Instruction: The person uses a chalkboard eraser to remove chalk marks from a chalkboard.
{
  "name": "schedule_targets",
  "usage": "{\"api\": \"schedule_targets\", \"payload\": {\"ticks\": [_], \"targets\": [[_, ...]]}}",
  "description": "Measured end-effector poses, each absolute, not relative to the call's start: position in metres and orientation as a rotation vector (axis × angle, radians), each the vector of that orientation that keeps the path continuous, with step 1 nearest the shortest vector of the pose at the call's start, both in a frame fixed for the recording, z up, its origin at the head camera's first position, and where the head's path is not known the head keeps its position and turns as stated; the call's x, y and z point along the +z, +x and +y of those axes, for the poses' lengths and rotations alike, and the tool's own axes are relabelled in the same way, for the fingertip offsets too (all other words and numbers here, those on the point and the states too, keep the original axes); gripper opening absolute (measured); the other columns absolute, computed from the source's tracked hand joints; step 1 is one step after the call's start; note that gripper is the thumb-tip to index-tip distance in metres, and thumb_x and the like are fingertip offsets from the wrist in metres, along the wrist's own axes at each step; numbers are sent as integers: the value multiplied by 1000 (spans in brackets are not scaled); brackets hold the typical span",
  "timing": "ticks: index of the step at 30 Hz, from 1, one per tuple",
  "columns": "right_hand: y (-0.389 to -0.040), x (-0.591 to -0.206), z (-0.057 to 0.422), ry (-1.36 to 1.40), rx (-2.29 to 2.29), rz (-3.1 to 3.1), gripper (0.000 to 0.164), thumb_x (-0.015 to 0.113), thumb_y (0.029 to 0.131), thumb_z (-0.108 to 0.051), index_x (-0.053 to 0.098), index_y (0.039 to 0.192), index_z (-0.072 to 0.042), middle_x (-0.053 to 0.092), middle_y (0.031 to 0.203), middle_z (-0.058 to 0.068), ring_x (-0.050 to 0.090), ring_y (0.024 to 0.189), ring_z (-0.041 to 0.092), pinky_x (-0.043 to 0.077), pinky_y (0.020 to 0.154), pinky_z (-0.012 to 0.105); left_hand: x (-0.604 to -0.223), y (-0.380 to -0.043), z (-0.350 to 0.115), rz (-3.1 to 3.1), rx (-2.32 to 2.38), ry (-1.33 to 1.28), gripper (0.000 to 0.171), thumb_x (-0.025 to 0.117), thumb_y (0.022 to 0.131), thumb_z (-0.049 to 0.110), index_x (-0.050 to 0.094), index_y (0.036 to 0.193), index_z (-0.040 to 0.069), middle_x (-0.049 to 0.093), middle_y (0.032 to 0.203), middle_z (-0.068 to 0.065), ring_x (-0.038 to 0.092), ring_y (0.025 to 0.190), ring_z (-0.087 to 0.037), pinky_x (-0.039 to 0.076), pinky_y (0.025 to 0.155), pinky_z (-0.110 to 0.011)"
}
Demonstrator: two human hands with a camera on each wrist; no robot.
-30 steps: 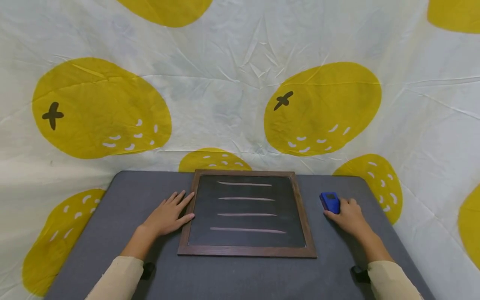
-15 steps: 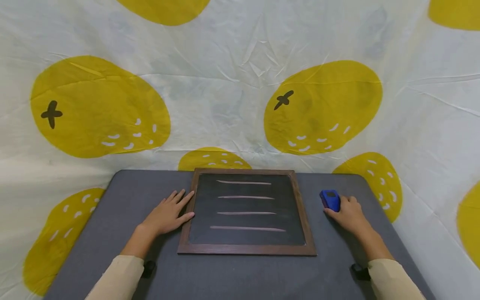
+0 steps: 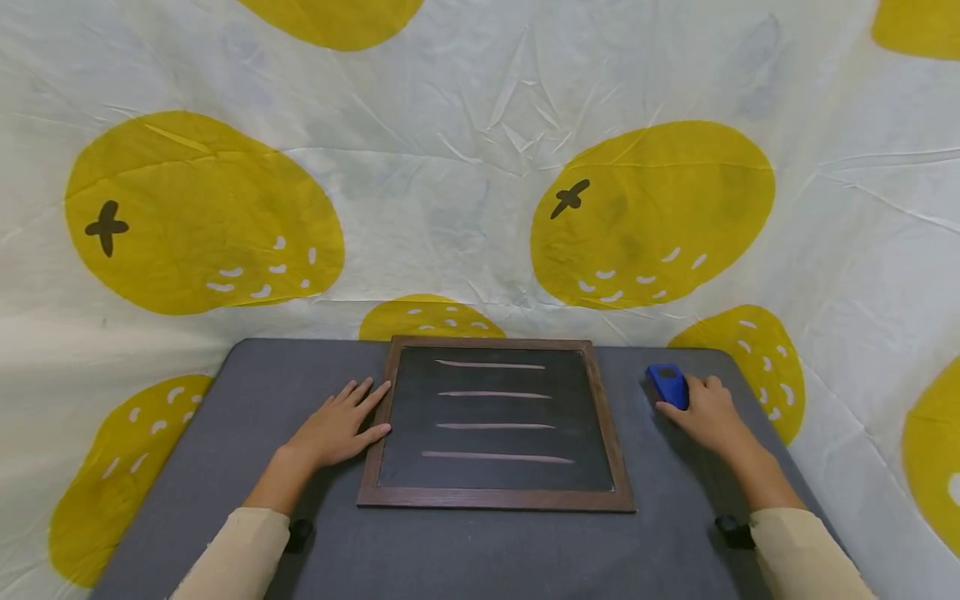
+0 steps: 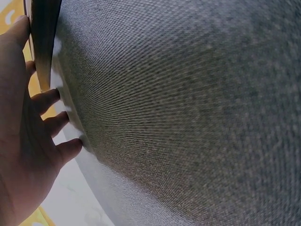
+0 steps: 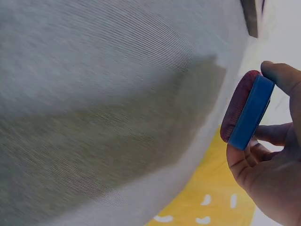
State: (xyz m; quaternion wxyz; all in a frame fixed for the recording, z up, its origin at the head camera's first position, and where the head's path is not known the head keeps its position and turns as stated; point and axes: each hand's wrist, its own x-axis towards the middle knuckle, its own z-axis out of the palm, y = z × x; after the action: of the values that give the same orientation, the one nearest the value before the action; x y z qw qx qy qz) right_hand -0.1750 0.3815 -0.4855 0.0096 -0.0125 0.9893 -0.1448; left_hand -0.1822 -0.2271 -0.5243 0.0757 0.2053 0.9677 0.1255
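Note:
A chalkboard (image 3: 495, 498) in a brown wooden frame lies on the table, with several pale pink chalk lines drawn across it. My left hand (image 3: 333, 429) rests beside it with fingers spread, thumb and index finger touching the frame's left side. In the left wrist view, the other fingertips of the left hand (image 4: 33, 117) meet the grey cloth. Right of the board, my right hand (image 3: 708, 412) grips a blue chalkboard eraser (image 3: 667, 385) between thumb and fingers. The right wrist view shows the eraser (image 5: 251, 113) held above the table, its dark red felt side facing the cloth.
The table (image 3: 480, 554) has a dark grey cloth cover and rounded far corners. Behind it hangs a white curtain (image 3: 435, 217) printed with large yellow fruit shapes. Dark bands (image 3: 735, 532) sit at the wrists, by the cream sleeves.
My right hand has lifted the eraser slightly and moved it a little away and to the right. The left hand and chalkboard have stayed in place.

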Motion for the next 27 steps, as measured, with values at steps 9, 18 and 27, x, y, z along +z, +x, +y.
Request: {"api": "schedule_targets", "payload": {"ticks": [9, 18, 27], "targets": [[-187, -465, 379, -168, -416, 3120, 77, 74, 96, -30, 43, 141, 24, 45, 121, 47, 48, 104, 61, 45, 80, 67, -523, -182, -227, 2898, 369, 609, 77, 50, 103, 61, 27, 166, 22, 29, 168, -21, 25, 154, -50, 25, 118, -73], [-198, -456, 370, -362, -359, 3118, 74, 75, 95, -26, 43, 145, 18, 47, 130, 44, 50, 109, 60, 45, 86, 68, -526, -182, -227, 2904, 362, 627, 78, 48, 103, 63, 27, 166, 23, 29, 168, -21, 25, 154, -49, 26, 118, -73], [-213, -462, 342, -490, -399, 3062, 68, 75, 95, -19, 46, 147, 13, 50, 133, 38, 51, 115, 55, 46, 92, 66, -530, -182, -228, 2908, 377, 622, 78, 48, 103, 62, 27, 166, 22, 29, 168, -21, 24, 154, -50, 24, 118, -73]]}}
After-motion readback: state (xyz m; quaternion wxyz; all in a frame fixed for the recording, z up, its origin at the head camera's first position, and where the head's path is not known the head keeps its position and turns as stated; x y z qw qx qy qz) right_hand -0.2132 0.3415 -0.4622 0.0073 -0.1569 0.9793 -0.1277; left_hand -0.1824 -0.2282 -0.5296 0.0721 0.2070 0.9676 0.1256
